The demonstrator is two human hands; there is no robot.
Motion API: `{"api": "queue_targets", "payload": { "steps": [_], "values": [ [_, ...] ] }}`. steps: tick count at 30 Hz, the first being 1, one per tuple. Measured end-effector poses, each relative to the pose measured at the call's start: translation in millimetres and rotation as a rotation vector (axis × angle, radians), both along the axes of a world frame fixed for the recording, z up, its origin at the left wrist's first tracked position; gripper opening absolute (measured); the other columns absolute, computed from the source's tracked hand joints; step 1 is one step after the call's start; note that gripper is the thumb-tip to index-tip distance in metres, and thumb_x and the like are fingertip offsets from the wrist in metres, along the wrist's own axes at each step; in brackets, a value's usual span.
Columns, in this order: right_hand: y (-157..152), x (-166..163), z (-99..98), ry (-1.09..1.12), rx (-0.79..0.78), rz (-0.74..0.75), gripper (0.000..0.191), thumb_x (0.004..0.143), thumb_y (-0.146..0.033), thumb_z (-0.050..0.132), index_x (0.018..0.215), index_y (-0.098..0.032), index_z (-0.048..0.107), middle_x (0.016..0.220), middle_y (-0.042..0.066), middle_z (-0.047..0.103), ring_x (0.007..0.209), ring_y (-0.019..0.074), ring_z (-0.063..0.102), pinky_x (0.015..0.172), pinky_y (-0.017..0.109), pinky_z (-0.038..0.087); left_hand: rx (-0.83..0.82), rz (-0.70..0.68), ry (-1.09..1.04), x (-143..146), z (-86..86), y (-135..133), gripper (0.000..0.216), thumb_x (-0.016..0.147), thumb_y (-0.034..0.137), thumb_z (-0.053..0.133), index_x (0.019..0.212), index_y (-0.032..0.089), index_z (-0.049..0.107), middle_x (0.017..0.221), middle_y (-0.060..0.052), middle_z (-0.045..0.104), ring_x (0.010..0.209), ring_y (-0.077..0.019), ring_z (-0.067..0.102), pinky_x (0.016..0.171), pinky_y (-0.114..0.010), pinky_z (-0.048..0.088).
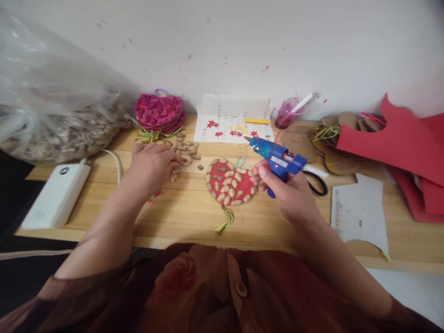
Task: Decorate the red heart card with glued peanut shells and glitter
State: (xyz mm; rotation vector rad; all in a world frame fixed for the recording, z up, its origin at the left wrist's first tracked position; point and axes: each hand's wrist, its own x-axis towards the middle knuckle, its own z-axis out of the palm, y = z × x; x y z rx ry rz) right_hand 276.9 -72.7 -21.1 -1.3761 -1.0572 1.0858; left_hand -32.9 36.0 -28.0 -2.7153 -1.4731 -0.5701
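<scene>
The red heart [231, 181] lies flat at the centre of the frame, on the wooden table [194, 212], and by my reckoning it is well along — peanuts cover most of its face, with bare red patches left near the middle and along the lower left edge. Its loop at the top and its yellow-green tassel [226, 224] at the bottom are already on. My right hand [289, 194] is wrapped around the blue glue gun [275, 159], nozzle pointing up-left, just beside the heart's right edge. My left hand [152, 166], left of centre, rests curled over the near edge of the loose peanuts [185, 149] — whether it has pinched one up I cannot tell, as the fingertips are hidden. A pile of finished purple hearts [159, 112] sits behind. The scissors [316, 182] are mostly hidden by the gun and my hand, and the plastic bag [52, 106] at upper left is cut off.
</scene>
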Motion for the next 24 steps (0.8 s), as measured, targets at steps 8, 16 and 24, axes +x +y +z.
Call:
{"api": "queue_targets", "payload": {
  "steps": [8, 16, 24],
  "values": [
    [2.8, 3.4, -4.9, 0.030, 0.035, -0.024, 0.024, 0.086, -0.046, 0.074, 0.092, -0.023, 0.068, 0.085, 0.001, 0.071, 0.076, 0.0170, 0.069, 0.062, 0.028, 0.054, 0.033, -0.337, 0.088, 82.3, 26.7, -41.6, 0.015, 0.095, 0.022, 0.061, 0.086, 0.024, 0.073, 0.083, -0.004, 0.070, 0.083, -0.0241, 0.062, 0.079, -0.043, 0.037],
    [5.5, 5.8, -8.3, 0.011, 0.050, -0.015, 0.022, 0.087, -0.044, 0.072, 0.087, -0.023, 0.067, 0.084, 0.000, 0.068, 0.073, 0.0149, 0.064, 0.059, 0.026, 0.049, 0.110, -0.448, 0.197, 140.3, 21.9, -51.3, 0.019, 0.096, 0.015, 0.056, 0.082, 0.015, 0.069, 0.075, -0.007, 0.065, 0.077, -0.0237, 0.058, 0.072, -0.041, 0.034],
    [4.3, 6.0, -7.5, -0.001, 0.080, -0.005, 0.022, 0.088, -0.045, 0.071, 0.087, -0.023, 0.067, 0.084, 0.000, 0.067, 0.074, 0.0150, 0.063, 0.061, 0.027, 0.049, 0.066, -0.447, 0.233, 147.2, 15.9, -54.3, 0.019, 0.097, 0.017, 0.056, 0.083, 0.015, 0.068, 0.075, -0.006, 0.065, 0.076, -0.0225, 0.058, 0.070, -0.039, 0.031]
  ]
}}
